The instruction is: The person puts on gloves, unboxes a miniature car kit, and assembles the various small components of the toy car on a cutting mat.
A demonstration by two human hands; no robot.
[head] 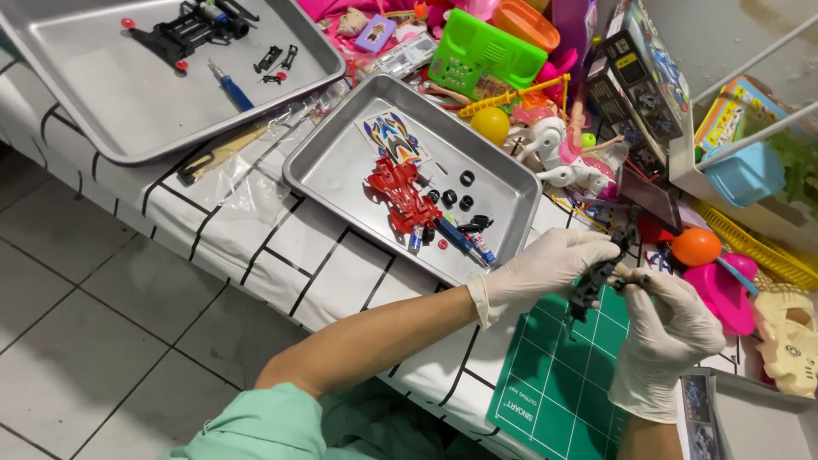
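I pinch the black toy car frame [596, 285] between my left hand [545, 268] and right hand [669, 336], right of centre, above the green mat [554, 383]. My gloved fingers could slip on its thin plastic, and it might drop among the toys [545, 128].

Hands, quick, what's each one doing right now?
Left hand: closed on the black toy car chassis.
Right hand: closed on the same chassis.
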